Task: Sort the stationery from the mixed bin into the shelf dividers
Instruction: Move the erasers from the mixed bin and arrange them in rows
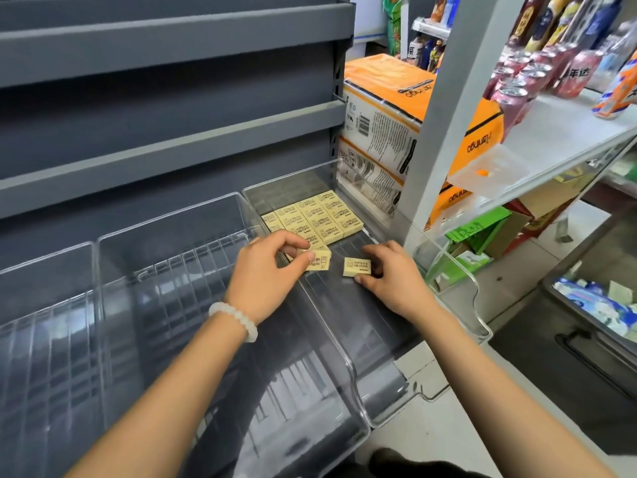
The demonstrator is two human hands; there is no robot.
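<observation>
Mid-step of filling the rightmost clear divider point(458, 305) on the grey shelf point(172, 139): cream erasers being laid down in rows. Left hand point(265, 274), with a bead bracelet point(238, 319) at the wrist, grip closed in a pinch of thumb and fingers on one eraser point(319, 261), held just at 6 o'clock of the packed block point(315, 215); whether already resting on the divider floor, hard to tell. Right hand point(389, 274), grip closed on a second eraser point(357, 267) by thumb and fingertips at its right end, flat on the divider floor and a little apart from the first, at its 3 o'clock. Block itself set tight at the far end of the divider, 12 o'clock from both hands, printed faces up. Neighbouring dividers point(165, 288) at 9 o'clock holding no stationery. Orange-and-white cartons point(386, 108) beyond the shelf end at 1 o'clock; cans point(517, 88) on a white shelf at 2 o'clock; a dark bin point(593, 305) with bluish packets at 3 o'clock, perhaps the mixed bin. Next move, by judgement: slide both erasers toward 12 o'clock, square them to the last row, print up and edges touching, then let go. Risk: nudging the neat rows askew.
</observation>
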